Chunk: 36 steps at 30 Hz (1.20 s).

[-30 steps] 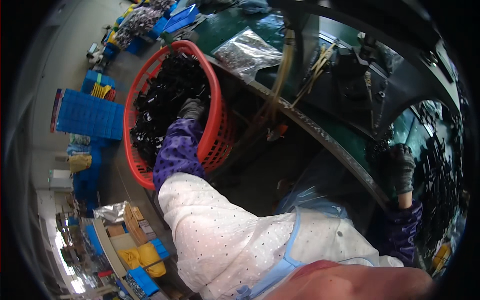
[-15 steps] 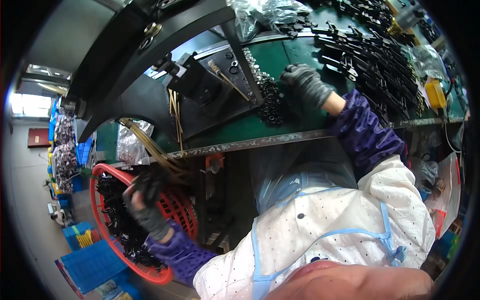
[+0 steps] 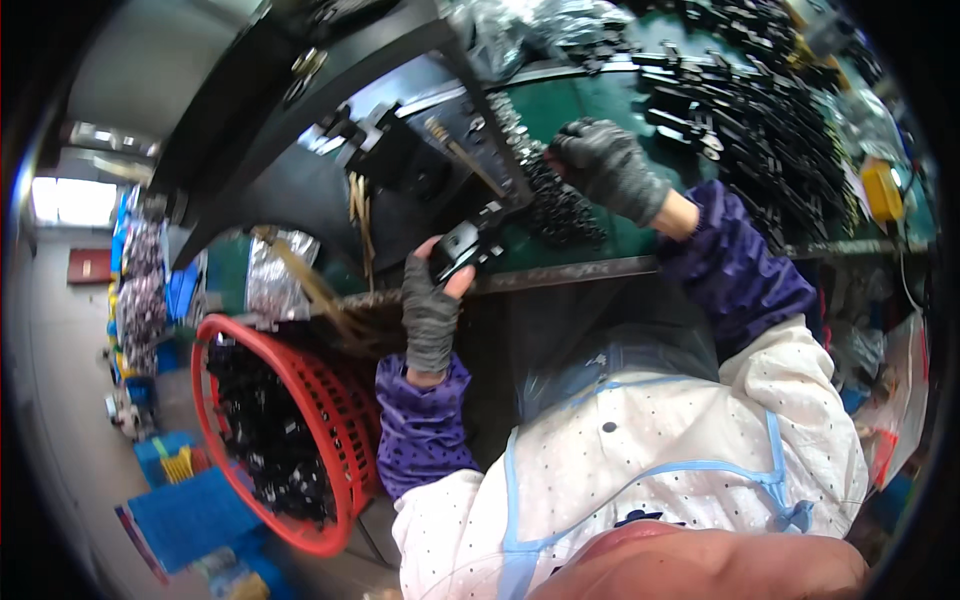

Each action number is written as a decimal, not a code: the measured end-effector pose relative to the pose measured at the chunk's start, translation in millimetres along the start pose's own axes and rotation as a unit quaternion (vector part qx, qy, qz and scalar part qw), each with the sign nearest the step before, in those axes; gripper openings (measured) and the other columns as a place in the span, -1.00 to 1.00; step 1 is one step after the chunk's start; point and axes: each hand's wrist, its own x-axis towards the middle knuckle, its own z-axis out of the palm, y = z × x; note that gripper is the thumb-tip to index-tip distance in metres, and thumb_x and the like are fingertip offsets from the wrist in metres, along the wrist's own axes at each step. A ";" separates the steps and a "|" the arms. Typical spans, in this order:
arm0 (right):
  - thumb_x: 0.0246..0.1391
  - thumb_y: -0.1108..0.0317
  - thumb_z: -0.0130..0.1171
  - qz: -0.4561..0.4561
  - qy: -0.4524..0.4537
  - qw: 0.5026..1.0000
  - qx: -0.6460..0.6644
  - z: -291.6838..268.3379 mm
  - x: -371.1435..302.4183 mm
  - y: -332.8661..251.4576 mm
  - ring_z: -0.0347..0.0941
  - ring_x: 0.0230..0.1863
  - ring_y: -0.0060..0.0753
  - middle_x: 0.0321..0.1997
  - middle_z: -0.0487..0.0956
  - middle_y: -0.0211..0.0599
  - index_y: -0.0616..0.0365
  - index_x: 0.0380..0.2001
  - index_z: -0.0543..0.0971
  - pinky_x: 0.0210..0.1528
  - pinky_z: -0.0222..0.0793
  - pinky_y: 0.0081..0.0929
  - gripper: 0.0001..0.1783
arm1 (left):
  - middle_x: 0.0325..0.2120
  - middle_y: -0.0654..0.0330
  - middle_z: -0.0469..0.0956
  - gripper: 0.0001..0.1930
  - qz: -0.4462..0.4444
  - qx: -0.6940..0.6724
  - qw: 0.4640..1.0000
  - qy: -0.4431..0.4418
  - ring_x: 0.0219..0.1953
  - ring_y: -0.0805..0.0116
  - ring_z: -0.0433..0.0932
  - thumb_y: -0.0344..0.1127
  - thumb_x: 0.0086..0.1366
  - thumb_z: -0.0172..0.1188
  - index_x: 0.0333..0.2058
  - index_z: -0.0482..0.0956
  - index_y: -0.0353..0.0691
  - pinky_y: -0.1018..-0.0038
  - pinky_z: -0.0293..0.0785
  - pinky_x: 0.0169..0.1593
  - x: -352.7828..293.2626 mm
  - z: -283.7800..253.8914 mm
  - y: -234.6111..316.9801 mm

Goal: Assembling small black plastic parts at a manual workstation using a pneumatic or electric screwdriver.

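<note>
My left hand (image 3: pixel 432 300), in a grey glove with bare fingertips, grips a small black metal part (image 3: pixel 466 243) between thumb and fingers, over the bench's front edge. The part has a flat, shiny face and narrow ends. My right hand (image 3: pixel 608 170), gloved the same way, is at the right side of a pile of small black rings (image 3: pixel 562 212) on the green bench. Its fingers are bent together toward the pile; whatever they hold is hidden. Silvery rings (image 3: pixel 512 122) lie just beyond the black ones. A red plastic basket (image 3: pixel 345 440) of similar black parts stands at my lower left.
A large dark machine frame (image 3: pixel 250 130) arches over the bench's left side, above a black fixture block (image 3: pixel 400 160) and a brush (image 3: pixel 462 155). Rows of black metal parts (image 3: pixel 740 140) cover the right. Clear plastic bags (image 3: pixel 575 30) lie at the back.
My left hand has come up and right from the basket to the bench edge, and now carries a black metal part. My right hand has shifted slightly left, toward the black rings.
</note>
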 end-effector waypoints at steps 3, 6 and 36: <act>-0.31 0.25 0.15 -0.067 0.065 0.995 0.038 -6.6 8.9 -40.8 0.42 -0.39 -0.30 -0.48 0.48 -0.42 -0.03 -0.59 0.51 -0.28 0.30 -0.32 -0.88 | -0.24 0.14 0.36 -0.57 0.131 0.135 0.982 0.024 -0.17 0.31 0.36 -0.45 -0.05 0.22 -0.13 0.35 -0.24 0.46 0.25 -0.05 -0.9 10.6 9.1; -0.37 0.24 0.09 -0.199 0.066 0.978 0.011 0.0 12.2 -61.3 0.41 -0.28 -0.37 -0.43 0.47 -0.44 -0.05 -0.53 0.53 -0.03 0.21 -0.27 -0.80 | -0.25 0.19 0.35 -0.54 0.141 0.147 0.979 0.028 -0.17 0.39 0.31 -0.37 -0.03 0.24 -0.11 0.35 -0.25 0.47 0.23 -0.06 -1.8 20.9 19.0; -0.15 0.23 -0.01 -0.133 0.146 0.980 -0.029 -18.1 24.0 -78.2 0.29 0.04 -0.19 0.05 0.36 -0.25 -0.08 0.05 0.31 0.16 -0.06 0.00 -0.43 | -0.19 0.18 0.39 -0.54 0.087 -0.231 0.966 0.079 -0.14 0.45 0.37 -0.49 0.05 0.15 -0.03 0.29 -0.30 0.58 0.30 -0.05 49.2 20.2 38.0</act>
